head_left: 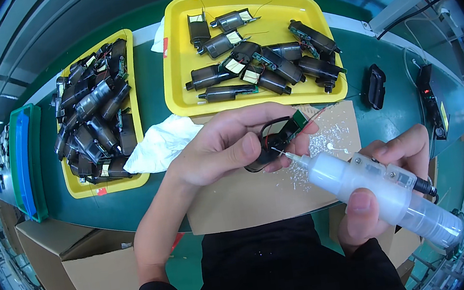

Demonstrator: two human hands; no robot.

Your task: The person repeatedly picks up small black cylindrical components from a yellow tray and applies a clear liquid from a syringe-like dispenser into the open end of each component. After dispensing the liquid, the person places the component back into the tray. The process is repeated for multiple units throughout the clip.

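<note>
My left hand point(226, 143) is closed round a dark plastic housing point(267, 151) with a green circuit board and thin wires at its upper end. In my right hand point(382, 185) lies a glue dispensing syringe point(356, 179), a white translucent barrel with a clear rear part and a clamped-on switch. The syringe's thin needle tip points into the housing, at or very near its inside; whether it touches I cannot tell. Below both hands a sheet of brown cardboard point(238, 201) is sprinkled with small white specks.
A large yellow tray point(172, 94) at the back holds several similar dark housings. Another yellow tray point(134, 99) on the left is heaped with them. Between lies a white cloth point(163, 144). At right are a black plastic shell point(375, 87) and a black device point(432, 102). Cardboard boxes point(98, 275) stand lower left.
</note>
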